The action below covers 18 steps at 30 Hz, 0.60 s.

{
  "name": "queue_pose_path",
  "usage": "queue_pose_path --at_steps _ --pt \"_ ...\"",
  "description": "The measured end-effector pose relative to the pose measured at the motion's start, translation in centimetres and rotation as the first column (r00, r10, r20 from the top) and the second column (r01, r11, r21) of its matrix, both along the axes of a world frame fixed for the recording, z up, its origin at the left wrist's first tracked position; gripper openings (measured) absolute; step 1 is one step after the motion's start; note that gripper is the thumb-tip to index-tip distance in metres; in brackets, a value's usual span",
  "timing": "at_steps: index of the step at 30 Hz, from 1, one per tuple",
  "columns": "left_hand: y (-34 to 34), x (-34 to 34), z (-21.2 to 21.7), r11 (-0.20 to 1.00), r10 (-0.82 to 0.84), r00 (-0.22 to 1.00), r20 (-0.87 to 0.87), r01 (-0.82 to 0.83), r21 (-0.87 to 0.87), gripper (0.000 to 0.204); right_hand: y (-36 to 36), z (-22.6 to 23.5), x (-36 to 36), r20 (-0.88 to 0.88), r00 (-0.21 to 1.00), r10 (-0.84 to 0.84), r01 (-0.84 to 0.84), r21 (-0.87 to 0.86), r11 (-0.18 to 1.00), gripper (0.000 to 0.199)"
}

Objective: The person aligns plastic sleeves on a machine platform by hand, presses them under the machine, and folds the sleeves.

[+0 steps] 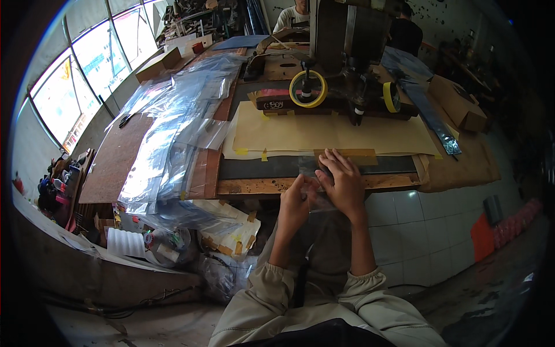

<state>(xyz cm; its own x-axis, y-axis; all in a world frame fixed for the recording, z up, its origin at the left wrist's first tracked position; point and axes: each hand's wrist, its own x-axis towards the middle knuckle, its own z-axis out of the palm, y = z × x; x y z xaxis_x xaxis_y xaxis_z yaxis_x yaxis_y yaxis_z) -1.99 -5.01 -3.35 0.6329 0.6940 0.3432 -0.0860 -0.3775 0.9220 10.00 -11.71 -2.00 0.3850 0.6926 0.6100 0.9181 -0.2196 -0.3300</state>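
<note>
My left hand [295,202] and my right hand [342,180] are together at the front edge of the wooden workbench [260,186]. Between them they hold a small clear plastic bag [315,194]. The left fingers pinch its left edge. The right hand lies over its top with fingers spread toward the dark strip [277,166] along the bench front. What is inside the bag is hidden. Just beyond lies a tan paper sheet [324,133] taped down with yellow tape.
A dark machine [347,40] stands behind the paper, with a yellow tape roll [308,89] on its left and another [391,96] on its right. Several clear plastic bags [167,133] are piled at left. A cardboard box [459,104] sits at right. People stand beyond the bench.
</note>
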Motion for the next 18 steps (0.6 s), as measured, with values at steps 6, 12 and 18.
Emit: queue_pose_path --at_steps 6,12,18 --pt "0.2 0.1 -0.2 1.000 -0.010 1.000 0.010 0.010 -0.001 0.009 0.0 0.1 0.0 -0.004 1.000 -0.001 0.001 -0.010 1.000 0.037" --pt "0.2 0.3 -0.1 0.999 0.001 0.996 0.086 -0.004 0.035 0.008 0.1 0.0 0.2 -0.010 1.000 0.013 -0.013 -0.015 1.000 0.038" --pt "-0.5 0.3 1.7 0.996 -0.036 0.991 0.132 0.046 -0.074 0.004 -1.8 2.6 1.5 -0.507 0.796 0.330 -0.283 0.169 0.944 0.042"
